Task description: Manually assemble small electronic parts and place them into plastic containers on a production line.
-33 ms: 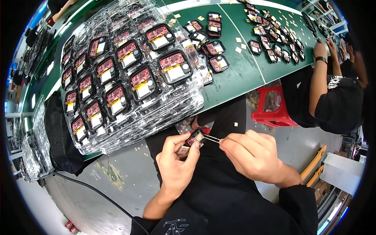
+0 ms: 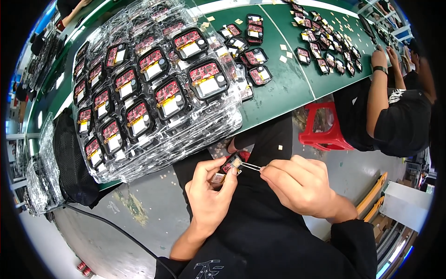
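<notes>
My left hand [image 2: 211, 195] holds a small black module with a red circuit board [image 2: 231, 164] above my lap, below the table edge. My right hand [image 2: 302, 186] pinches metal tweezers [image 2: 251, 166] whose tips touch the top of that module. A small square piece sits between my left fingers under the module. On the green table [image 2: 288, 88] just ahead lies a stack of clear plastic trays [image 2: 153, 97] filled with several similar red-board modules.
More loose modules [image 2: 253, 56] and small beige squares lie on the table to the right. Another person in black [image 2: 395, 111] works at the far right beside a red stool [image 2: 323, 130]. A black mesh bag [image 2: 69, 162] hangs at the left. A cable crosses the grey floor.
</notes>
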